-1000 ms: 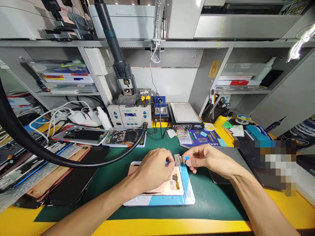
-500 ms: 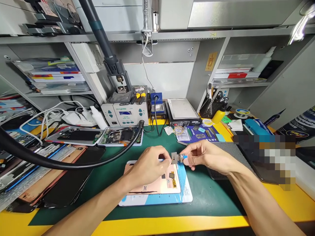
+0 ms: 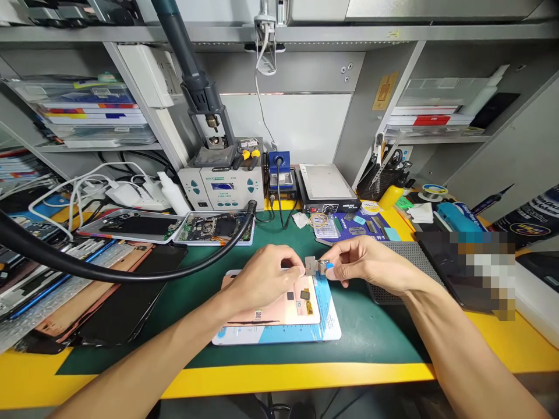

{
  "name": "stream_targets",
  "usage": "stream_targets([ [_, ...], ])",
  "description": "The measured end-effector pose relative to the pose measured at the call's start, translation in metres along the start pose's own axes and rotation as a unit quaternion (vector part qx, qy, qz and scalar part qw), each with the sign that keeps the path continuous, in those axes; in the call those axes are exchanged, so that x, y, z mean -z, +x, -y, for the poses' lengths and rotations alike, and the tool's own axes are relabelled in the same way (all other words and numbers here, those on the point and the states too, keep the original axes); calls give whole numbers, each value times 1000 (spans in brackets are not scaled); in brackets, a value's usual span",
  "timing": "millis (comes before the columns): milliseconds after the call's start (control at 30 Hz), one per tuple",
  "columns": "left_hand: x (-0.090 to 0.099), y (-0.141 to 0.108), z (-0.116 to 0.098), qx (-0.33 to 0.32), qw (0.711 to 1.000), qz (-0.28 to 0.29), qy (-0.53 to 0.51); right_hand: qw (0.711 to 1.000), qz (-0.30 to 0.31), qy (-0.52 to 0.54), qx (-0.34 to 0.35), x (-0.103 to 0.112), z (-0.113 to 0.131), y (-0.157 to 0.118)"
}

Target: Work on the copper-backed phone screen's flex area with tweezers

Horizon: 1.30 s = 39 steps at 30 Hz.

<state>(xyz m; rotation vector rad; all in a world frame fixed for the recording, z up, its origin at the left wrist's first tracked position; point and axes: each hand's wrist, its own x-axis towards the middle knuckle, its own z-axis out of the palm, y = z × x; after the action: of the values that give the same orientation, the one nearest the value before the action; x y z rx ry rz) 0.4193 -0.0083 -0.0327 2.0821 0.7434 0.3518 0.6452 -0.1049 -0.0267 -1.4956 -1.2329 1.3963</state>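
My left hand (image 3: 273, 269) is closed in a pinch at the left edge of a small silver metal piece (image 3: 311, 266) with a flat, plate-like end. Thumb and fingers of my right hand (image 3: 356, 262) close on the other end, where a bit of blue shows. What kind of piece it is I cannot make out. Both hands are above a copper-pink panel (image 3: 279, 311), perhaps a tablet screen's back, with small dark chips and a yellow flex strip. Beneath it lies a blue and white board (image 3: 329, 317). My left hand and forearm hide part of the panel.
A black hose (image 3: 131, 278) curves across the left, over opened devices (image 3: 213, 228) and stacked panels. Behind are a hot-air station (image 3: 225, 189), a soldering stand and a flat heating plate (image 3: 327, 183). At right lie a perforated grey mat (image 3: 410, 262) and a dark device.
The view has tipped downward, so the scene sits higher and the floor shows below the bench edge. Both hands keep the same grip on the metal piece.
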Motion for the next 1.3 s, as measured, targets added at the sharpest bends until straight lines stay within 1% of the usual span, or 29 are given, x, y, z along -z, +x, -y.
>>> stream_targets([
  [233, -2, 0, 5, 3, 1000, 3, -5, 1000, 0, -11, -2, -2, 5, 0],
  [533, -1, 1, 2, 11, 1000, -5, -3, 1000, -3, -5, -2, -5, 9, 0],
  [967, 0, 0, 1, 5, 1000, 6, -5, 1000, 7, 8, -1, 4, -8, 6],
  [1100, 1, -1, 2, 7, 1000, 4, -3, 1000, 12, 5, 0, 3, -6, 5],
  [1300, 0, 0, 1, 14, 1000, -16, 4, 1000, 19, -19, 1, 0, 1, 3],
])
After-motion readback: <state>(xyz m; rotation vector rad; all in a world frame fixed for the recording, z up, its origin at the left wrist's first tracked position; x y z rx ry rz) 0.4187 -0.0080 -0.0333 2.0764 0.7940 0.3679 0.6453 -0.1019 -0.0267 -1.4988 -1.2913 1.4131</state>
